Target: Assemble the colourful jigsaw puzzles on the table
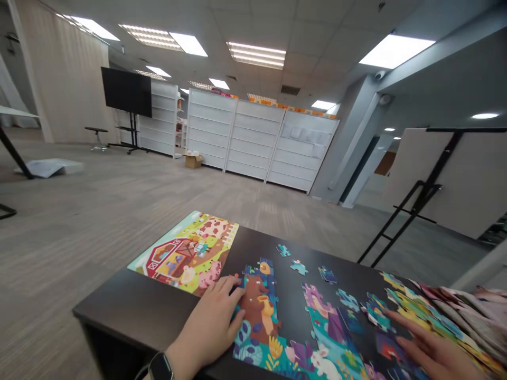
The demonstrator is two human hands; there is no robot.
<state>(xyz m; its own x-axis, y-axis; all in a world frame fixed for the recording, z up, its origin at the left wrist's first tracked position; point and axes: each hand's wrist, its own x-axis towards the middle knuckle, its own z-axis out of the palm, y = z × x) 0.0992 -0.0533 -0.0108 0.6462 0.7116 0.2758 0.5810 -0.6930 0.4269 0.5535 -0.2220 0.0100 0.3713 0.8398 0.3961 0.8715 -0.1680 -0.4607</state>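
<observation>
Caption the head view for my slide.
Left hand at a partly assembled jigsaw puzzle, right hand over loose pieces, farm picture alongside on the dark table.

Left hand: bare, fingers and thumb uncovered. Left wrist: smartwatch, squarish face, rounded corners, glossy black screen, dark casing; lower part cut by frame edge. Right hand: bare, fingers likewise uncovered; wrist at edge of view, finer detail soft from blur.
</observation>
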